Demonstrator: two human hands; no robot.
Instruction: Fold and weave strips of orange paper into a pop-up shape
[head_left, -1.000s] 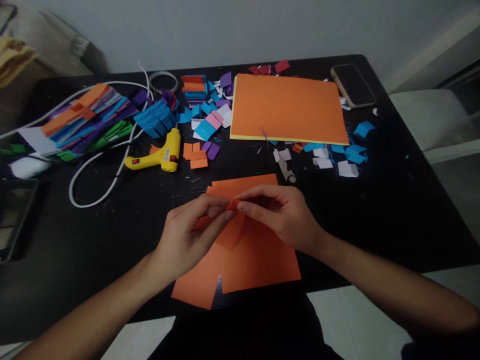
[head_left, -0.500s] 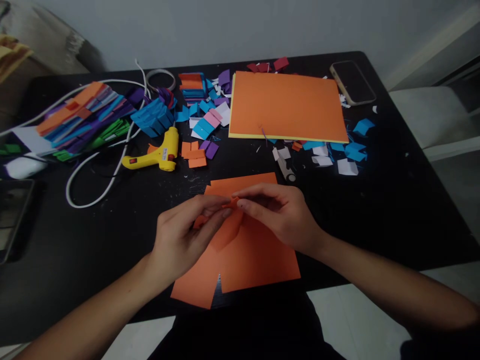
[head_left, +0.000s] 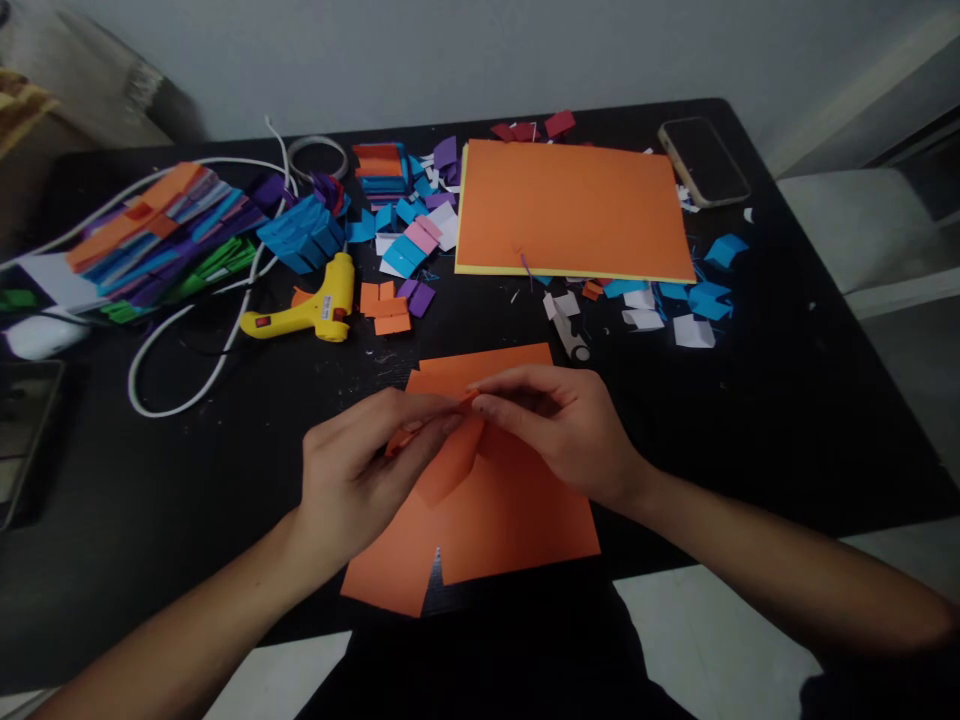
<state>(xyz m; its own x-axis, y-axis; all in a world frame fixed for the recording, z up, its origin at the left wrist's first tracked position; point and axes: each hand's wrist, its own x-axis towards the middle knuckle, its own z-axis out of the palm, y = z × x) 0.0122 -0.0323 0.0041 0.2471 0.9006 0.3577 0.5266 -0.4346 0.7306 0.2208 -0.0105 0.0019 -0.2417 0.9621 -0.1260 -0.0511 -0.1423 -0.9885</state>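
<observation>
Between my two hands is a small folded piece of orange paper [head_left: 468,400], pinched at its edges. My left hand [head_left: 367,460] is closed with thumb and fingertips on its left side. On the right side, my right hand [head_left: 562,425] pinches it the same way, the fingertips of both hands close together. Part of the piece is hidden behind the fingers. Beneath the hands lie orange paper sheets [head_left: 525,525], with a narrow gap showing near the front edge.
A yellow glue gun [head_left: 300,315] lies at left near a white cable [head_left: 135,370]. Stacks of folded coloured paper [head_left: 161,235] sit behind it. An orange sheet [head_left: 574,210] over a yellow one, a phone [head_left: 705,160], a cutter [head_left: 571,335] and paper scraps [head_left: 694,331] are farther back.
My left hand has shifted slightly left and tilted, with its fingertips still on the folded orange paper. My right hand has barely moved.
</observation>
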